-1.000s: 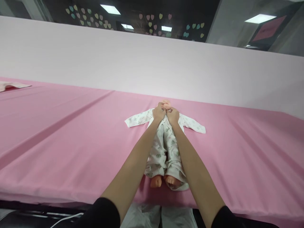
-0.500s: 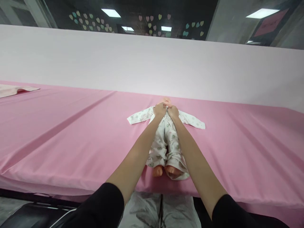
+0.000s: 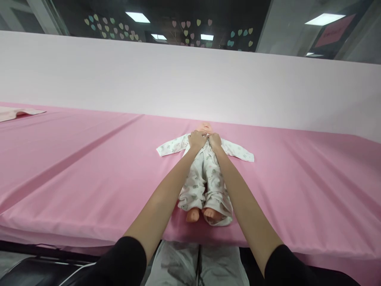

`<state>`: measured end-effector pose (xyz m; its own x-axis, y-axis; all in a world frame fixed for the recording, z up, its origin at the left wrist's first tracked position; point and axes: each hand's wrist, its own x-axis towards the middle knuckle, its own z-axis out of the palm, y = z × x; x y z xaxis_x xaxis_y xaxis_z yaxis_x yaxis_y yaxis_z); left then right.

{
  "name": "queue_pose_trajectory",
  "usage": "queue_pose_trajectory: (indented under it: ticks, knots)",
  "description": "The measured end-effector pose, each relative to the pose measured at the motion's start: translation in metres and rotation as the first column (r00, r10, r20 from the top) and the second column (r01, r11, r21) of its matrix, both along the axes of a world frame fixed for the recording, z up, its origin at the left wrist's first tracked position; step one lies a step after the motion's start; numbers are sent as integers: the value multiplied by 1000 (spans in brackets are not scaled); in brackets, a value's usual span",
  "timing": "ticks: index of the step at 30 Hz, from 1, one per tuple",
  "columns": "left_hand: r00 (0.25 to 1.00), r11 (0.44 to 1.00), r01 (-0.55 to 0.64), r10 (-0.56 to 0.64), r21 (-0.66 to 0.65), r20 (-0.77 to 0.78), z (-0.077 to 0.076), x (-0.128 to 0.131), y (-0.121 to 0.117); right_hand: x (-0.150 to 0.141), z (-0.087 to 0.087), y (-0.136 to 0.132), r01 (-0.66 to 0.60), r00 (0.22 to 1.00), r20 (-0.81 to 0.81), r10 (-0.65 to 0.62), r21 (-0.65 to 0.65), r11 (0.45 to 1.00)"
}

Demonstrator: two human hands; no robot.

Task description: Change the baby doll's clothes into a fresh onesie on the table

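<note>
A baby doll [image 3: 205,126] lies on its back on the pink padded table, its head toward the wall and its bare feet toward me. It wears a white romper [image 3: 195,178] with a small print, sleeves spread out to both sides. My left hand [image 3: 197,140] is at the romper's neckline just under the doll's chin, fingers curled on the fabric. Close beside it, my right hand [image 3: 214,140] pinches the other side of the same neckline. Both hands cover the upper chest, so the exact spot they grip is hidden.
The pink table cover [image 3: 89,167] has folds running across it. A pale pink cloth [image 3: 18,113] lies at the far left. Behind the table stands a white wall [image 3: 190,83], with dark glass and heart stickers above. A black seat [image 3: 35,272] is at lower left.
My left hand has shifted slightly left and its fingers lie flatter over the neckline. My right hand stays at the collar. The whole view has moved a little.
</note>
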<state>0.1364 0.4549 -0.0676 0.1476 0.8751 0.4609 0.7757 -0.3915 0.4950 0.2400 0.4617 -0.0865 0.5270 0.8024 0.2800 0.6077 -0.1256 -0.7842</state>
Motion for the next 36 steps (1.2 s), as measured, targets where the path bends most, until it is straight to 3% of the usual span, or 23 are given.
queue_pose_trajectory:
  ticks: [6, 11, 16, 26, 36]
  knots:
    - [994, 995, 39, -29, 89, -106, -4, -5, -23, -7, 1, -11, 13, 1000, -1, -13, 49, 999]
    - [984, 990, 113, -101, 82, -146, -5, -14, -34, -7, 2, -14, 3, 1000, -19, -1, 91, 996]
    - [982, 987, 135, -121, 88, -147, -8, -18, -35, -5, 2, -17, -61, 998, -12, 64, 146, 987]
    - [974, 975, 157, -126, 159, -191, -12, -20, -34, -6, -1, -16, -61, 996, 81, 41, 267, 962]
    - [980, 981, 151, -131, 125, -150, -12, -20, -35, -2, -1, -17, -69, 996, -32, 79, 232, 970]
